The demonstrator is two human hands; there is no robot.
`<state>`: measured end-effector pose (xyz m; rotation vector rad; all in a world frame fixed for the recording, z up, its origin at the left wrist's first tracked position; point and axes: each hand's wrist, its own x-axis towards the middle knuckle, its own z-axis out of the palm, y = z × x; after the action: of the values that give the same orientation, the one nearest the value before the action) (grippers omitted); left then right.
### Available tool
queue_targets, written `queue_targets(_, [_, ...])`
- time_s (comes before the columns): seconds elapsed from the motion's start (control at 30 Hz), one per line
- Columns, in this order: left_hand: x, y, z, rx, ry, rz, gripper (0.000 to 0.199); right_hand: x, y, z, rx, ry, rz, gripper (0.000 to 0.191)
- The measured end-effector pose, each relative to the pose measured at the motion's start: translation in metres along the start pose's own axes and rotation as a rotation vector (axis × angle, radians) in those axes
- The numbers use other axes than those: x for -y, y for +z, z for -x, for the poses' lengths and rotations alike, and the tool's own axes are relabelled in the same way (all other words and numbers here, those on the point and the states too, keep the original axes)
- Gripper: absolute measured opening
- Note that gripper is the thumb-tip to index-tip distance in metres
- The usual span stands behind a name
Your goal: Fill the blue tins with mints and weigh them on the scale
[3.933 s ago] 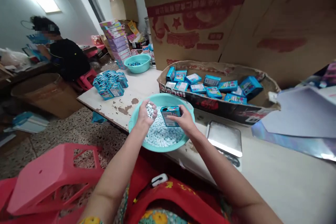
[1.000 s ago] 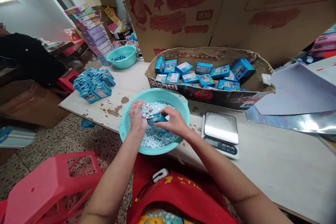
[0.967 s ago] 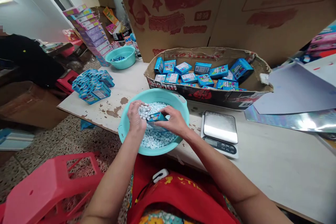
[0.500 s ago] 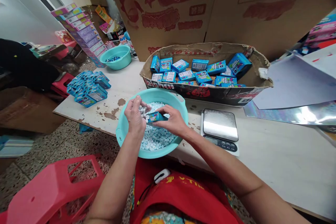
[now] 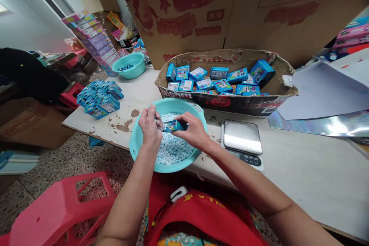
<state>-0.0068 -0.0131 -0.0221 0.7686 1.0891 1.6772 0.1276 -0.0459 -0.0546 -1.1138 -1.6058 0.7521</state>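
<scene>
Over a turquoise basin (image 5: 135, 149) my right hand (image 5: 195, 130) grips a small blue candy box (image 5: 172, 126) between thumb and fingers, the box lying on its side. My left hand (image 5: 150, 126) is curled closed at the box's left end, with a few pale candies showing between the two. How many candies the left hand holds is hidden by its fingers. Loose white and pale blue candies (image 5: 173, 152) fill the bottom of the basin below both hands.
A cut-down carton (image 5: 213, 102) behind the basin holds several filled-looking blue boxes. A digital scale (image 5: 242, 138) stands to the right. Stacked blue boxes (image 5: 99, 100) lie at left, near a second basin (image 5: 134, 71). A red stool (image 5: 57, 203) is at lower left.
My left fingers have closed more, so fewer candies show in that hand. The box has shifted slightly right with my right hand. The view has also moved a little.
</scene>
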Motion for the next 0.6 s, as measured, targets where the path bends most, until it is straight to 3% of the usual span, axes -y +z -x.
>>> queue_targets(0.1, [-0.003,0.002,-0.002,0.038,0.017,0.014,0.037,0.002,-0.005,-0.003,0.041,0.011,0.003,0.028])
queue_targets(0.2, [-0.003,0.002,-0.005,0.058,-0.069,0.007,0.041,0.002,-0.008,-0.004,0.095,0.076,0.004,0.026])
queue_targets(0.27, [-0.003,0.001,-0.004,0.07,-0.062,0.038,0.04,0.003,-0.008,-0.003,0.068,0.085,-0.043,0.029])
queue_targets(0.43, [-0.005,0.003,0.002,0.095,-0.098,0.029,0.042,0.001,0.009,-0.002,0.066,0.083,-0.035,0.029])
queue_targets(0.6, [-0.018,-0.015,-0.008,0.057,-0.001,-0.052,0.034,-0.007,0.01,0.001,0.048,0.221,-0.392,0.041])
